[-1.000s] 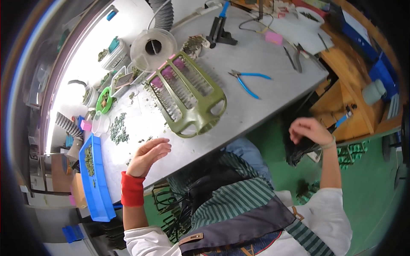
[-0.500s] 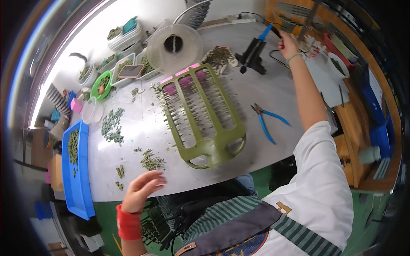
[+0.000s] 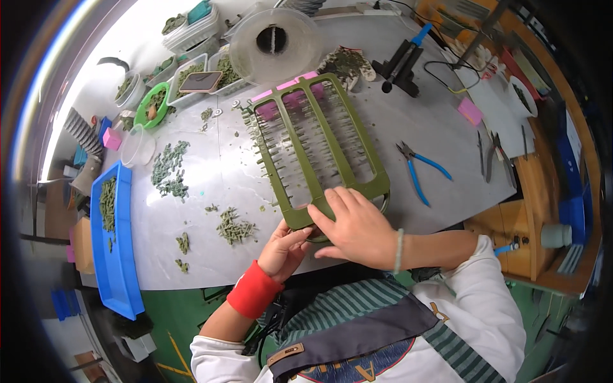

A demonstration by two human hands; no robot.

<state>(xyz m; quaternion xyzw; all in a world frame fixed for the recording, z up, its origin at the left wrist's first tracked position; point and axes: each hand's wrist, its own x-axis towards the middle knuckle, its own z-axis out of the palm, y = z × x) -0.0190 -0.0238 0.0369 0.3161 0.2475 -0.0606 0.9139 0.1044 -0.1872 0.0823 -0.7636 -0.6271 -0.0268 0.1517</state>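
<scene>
An olive-green plastic frame (image 3: 330, 143) with long bars lies before me on the metal table. Rows of small green pieces show between its bars and along its left side, and pink blocks (image 3: 262, 96) sit at its far end. My left hand (image 3: 283, 251) grips the frame's near left corner, thumb on top; its other fingers are partly hidden below. Across the near end lies my right hand (image 3: 361, 233), fingers stretched out over the frame. Diagonal cutters (image 3: 423, 168) with blue handles lie to the right.
Loose green pieces (image 3: 235, 226) lie in heaps left of the frame, beside a blue tray (image 3: 124, 255). Tubs, a phone (image 3: 200, 82) and a clear round container (image 3: 297, 48) stand at the back. A black tool with a blue handle (image 3: 402, 64) lies at back right.
My right hand has come back from the far right onto the frame's near end. My left hand has moved right and taken hold of its near corner. The view has shifted slightly.
</scene>
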